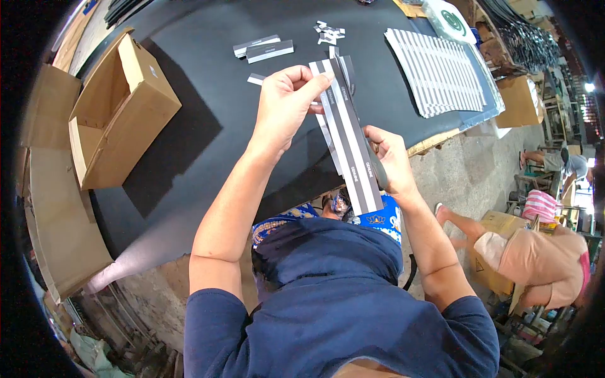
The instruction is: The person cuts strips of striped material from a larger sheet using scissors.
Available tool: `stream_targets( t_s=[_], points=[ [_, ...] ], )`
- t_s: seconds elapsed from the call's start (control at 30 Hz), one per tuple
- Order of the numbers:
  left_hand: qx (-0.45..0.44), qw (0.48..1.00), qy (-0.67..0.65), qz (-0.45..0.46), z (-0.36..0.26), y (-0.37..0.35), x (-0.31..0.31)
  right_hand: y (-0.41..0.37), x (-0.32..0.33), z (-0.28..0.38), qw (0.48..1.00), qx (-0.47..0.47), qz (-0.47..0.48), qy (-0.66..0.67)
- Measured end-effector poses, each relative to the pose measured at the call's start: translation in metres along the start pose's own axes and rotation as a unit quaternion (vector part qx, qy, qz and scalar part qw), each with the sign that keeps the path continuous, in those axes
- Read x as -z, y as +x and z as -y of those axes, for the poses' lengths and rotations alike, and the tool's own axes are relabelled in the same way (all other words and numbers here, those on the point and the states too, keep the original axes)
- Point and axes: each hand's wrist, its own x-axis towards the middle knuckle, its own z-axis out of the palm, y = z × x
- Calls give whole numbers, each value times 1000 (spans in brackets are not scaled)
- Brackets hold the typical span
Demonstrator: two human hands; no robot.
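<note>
My left hand (287, 104) pinches the upper end of a grey-and-white striped label strip (350, 138) printed with "GENUINE". The strip hangs at a tilt over the table's near edge and my lap. Behind its right side, my right hand (392, 160) is closed around the dark handle of what looks like scissors (379, 171); the strip hides most of the blades. Beyond my hands lie small piles of cut labels (270, 51) and several small offcuts (329, 33). One cut piece (256, 79) rests beside my left hand.
A dark table (208, 38) spreads before me. An open cardboard box (135, 120) stands on its left. A stack of striped sheets (435, 72) lies at right, near a white plastic container (449, 20). Another person (535, 258) bends over on the right, with a further person (567, 165) behind.
</note>
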Motion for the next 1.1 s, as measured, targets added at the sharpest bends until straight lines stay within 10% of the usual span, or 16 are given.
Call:
stream_targets(
  t_s=[1.1],
  points=[
    [2,999,-3,-40,-20,11,33,11,-1,27,993,-31,-31,112]
  ],
)
